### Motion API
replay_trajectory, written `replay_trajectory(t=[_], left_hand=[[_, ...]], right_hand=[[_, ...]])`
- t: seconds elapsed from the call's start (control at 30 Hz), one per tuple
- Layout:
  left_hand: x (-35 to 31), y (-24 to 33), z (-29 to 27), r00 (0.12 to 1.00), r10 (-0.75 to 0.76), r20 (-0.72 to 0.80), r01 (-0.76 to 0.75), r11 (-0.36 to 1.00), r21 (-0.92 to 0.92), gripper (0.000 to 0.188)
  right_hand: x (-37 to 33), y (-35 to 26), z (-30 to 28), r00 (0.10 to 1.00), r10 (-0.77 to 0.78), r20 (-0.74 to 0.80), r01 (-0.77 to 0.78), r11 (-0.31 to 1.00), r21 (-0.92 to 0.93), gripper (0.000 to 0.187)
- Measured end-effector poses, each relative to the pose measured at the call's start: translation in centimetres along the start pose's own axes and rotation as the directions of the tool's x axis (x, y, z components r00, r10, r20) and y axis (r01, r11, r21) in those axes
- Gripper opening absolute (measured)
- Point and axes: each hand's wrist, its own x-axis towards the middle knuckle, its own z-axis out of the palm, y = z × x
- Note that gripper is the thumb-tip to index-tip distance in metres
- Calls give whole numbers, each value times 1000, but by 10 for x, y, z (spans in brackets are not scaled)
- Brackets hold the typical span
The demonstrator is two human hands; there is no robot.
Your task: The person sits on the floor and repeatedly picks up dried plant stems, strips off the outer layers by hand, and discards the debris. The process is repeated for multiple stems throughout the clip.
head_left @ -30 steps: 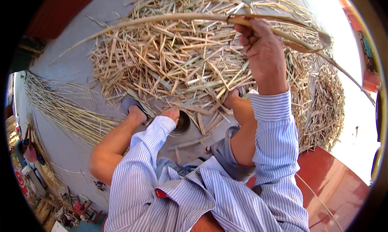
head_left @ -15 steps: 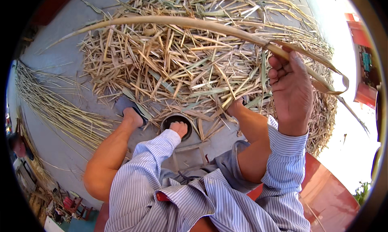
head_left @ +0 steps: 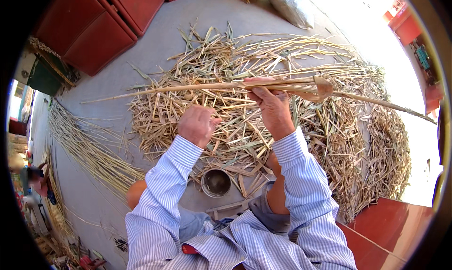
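Note:
My right hand (head_left: 272, 111) pinches a long dry reed stalk (head_left: 188, 87) between thumb and fingers. The stalk lies across the view, its thin tip to the left and its other end to the right. A folded, loose papery leaf sheath (head_left: 322, 88) hangs on it just right of my hand. My left hand (head_left: 197, 125) is below the stalk and apart from it, fingers curled closed; what they hold, if anything, is hidden. Between my legs stands a small round bowl (head_left: 216, 183) with a greyish inside.
A broad heap of dry husk pieces (head_left: 226, 124) covers the floor ahead. A bundle of thin stripped stalks (head_left: 89, 143) lies at left. Red cabinets (head_left: 94, 30) stand far left, a pale sack (head_left: 289, 6) at the back. A red surface (head_left: 386, 227) is at lower right.
My left hand has come up out of the bowl toward the stalk. My right hand has moved left with the stalk, which is now nearly level. The view has shifted, showing the cabinets and sack.

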Motion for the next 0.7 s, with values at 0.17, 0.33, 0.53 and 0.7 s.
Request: replay_trajectory(t=[0.17,0.33,0.53,0.7], left_hand=[[62,-4,-21,993,96,-72,-89,992,95,46],[65,-5,-3,987,96,-132,-94,995,23,47],[82,-13,5,996,78,-43,-86,964,-251,41],[79,-17,11,920,-368,138,316,485,-815,20]], right_hand=[[-7,-13,-4,1000,-29,6,29,999,-44,16],[-10,-16,-11,998,24,-65,-27,998,-56,19],[-20,-15,1,1000,21,-12,-22,994,-106,17],[-17,-17,3,992,33,-121,-40,998,-53,17]])
